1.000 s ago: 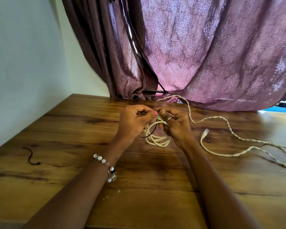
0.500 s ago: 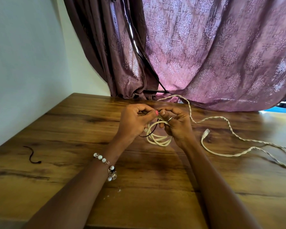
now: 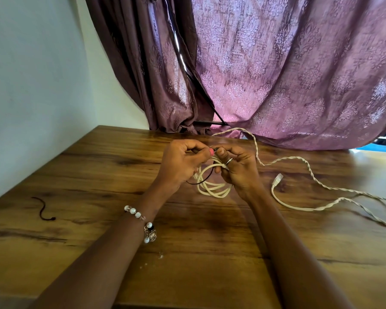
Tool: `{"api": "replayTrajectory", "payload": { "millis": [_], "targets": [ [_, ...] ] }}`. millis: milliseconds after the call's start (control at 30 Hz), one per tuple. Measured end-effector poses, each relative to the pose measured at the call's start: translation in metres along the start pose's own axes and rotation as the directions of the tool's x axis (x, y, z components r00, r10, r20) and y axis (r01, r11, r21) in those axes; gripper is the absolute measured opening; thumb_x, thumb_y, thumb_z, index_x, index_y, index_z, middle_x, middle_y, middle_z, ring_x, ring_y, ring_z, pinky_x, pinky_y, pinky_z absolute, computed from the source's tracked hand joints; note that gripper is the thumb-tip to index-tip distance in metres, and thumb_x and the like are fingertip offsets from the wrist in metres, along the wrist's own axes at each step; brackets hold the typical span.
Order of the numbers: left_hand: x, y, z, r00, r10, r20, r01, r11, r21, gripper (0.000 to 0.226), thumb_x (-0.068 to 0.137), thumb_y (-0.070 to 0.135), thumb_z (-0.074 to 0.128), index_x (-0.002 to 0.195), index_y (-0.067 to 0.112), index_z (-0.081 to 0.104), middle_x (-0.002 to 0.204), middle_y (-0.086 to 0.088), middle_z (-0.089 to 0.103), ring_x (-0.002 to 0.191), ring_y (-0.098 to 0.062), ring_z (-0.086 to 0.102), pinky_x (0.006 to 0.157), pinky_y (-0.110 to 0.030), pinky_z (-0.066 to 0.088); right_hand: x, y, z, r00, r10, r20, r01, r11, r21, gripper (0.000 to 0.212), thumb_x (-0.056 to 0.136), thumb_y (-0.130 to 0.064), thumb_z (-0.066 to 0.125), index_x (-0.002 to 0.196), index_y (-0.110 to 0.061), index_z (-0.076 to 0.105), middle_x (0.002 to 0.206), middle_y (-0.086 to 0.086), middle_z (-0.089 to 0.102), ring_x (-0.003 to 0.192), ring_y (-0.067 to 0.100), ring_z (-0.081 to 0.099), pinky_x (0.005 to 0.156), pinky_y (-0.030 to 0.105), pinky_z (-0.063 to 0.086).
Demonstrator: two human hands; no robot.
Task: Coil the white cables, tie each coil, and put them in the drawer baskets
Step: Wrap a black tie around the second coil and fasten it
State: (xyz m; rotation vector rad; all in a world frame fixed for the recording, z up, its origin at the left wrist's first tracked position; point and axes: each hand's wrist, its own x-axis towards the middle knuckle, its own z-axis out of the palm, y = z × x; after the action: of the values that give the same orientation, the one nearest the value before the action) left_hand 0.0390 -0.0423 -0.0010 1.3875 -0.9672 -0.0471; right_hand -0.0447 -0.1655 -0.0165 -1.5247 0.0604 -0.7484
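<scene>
White cable coil (image 3: 212, 186) hangs just above the tabletop (image 3: 98, 175), left hand (image 3: 181, 166) and right hand (image 3: 239, 168) pinching a dark tie (image 3: 201, 180) over its top strands, apparently to bind the loops together.

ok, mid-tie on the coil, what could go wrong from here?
1. Both hands, left hand and right hand, pinch the dark tie at the top of the coil; the lower loops hang free and may spring apart if the pinch slips.
2. The loose cable runs close beside the right hand and could get caught in the knot.
3. No drawer baskets are in view.
</scene>
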Motion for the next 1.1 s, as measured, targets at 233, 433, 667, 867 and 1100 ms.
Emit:
{"api": "replayTrajectory", "payload": {
  "millis": [233,433,667,867,1100],
  "targets": [
    [0.0005,0.0003,-0.0002,1.0,-0.02,-0.015,0.02,1.0,-0.003,0.003,0.082,0.006,0.071,0.078,0.006,0.071,0.046,0.011,0.06,0.038,0.001,0.052,0.04,-0.012,0.036,-0.0021,-0.0026,0.0023,1.0,-0.022,0.004,0.022,1.0,-0.016,0.015,0.093,-0.011,0.052,0.094,-0.006,0.066,0.05,-0.003,0.063,0.033,-0.001,0.043,0.034,0.01,0.025],
    [0.0013,-0.0026,0.001,0.999,-0.032,-0.029,0.033,0.999,0.01,0.002,0.08,0.009,0.073,0.078,0.01,0.073,0.057,0.006,0.067,0.047,-0.004,0.057,0.045,-0.02,0.044,-0.0018,-0.0012,0.0017,1.0,-0.01,-0.01,0.01,1.0,-0.007,0.019,0.09,-0.02,0.054,0.097,-0.008,0.067,0.051,-0.003,0.062,0.034,-0.001,0.043,0.036,0.011,0.023],
    [0.0004,-0.002,0.002,0.999,-0.041,-0.031,0.041,0.999,-0.008,0.005,0.081,0.009,0.072,0.079,0.005,0.073,0.051,0.007,0.063,0.041,-0.002,0.052,0.041,-0.018,0.038,-0.0008,0.0,0.0004,0.999,-0.009,-0.033,0.009,1.0,0.008,0.022,0.085,-0.026,0.057,0.096,-0.012,0.069,0.054,-0.001,0.062,0.036,0.002,0.046,0.037,0.013,0.024],
    [0.0002,-0.0008,0.0025,0.999,-0.038,-0.019,0.037,0.999,-0.031,0.008,0.083,0.007,0.07,0.083,0.0,0.071,0.044,0.011,0.058,0.036,0.0,0.051,0.038,-0.013,0.034,-0.001,0.001,0.0011,1.0,-0.021,-0.012,0.021,1.0,-0.017,0.018,0.085,-0.024,0.057,0.088,-0.013,0.071,0.052,-0.001,0.063,0.036,0.002,0.046,0.036,0.013,0.023],
    [0.0,-0.0021,0.0022,0.986,-0.165,0.035,0.168,0.977,-0.132,0.013,0.083,0.012,0.071,0.08,0.0,0.067,0.051,0.002,0.062,0.037,-0.008,0.048,0.036,-0.018,0.038,0.0,-0.001,0.0023,0.999,-0.047,0.02,0.047,0.998,0.033,0.017,0.093,0.005,0.048,0.098,0.003,0.064,0.055,-0.002,0.067,0.042,0.001,0.056,0.036,0.008,0.033]
  ]
}}
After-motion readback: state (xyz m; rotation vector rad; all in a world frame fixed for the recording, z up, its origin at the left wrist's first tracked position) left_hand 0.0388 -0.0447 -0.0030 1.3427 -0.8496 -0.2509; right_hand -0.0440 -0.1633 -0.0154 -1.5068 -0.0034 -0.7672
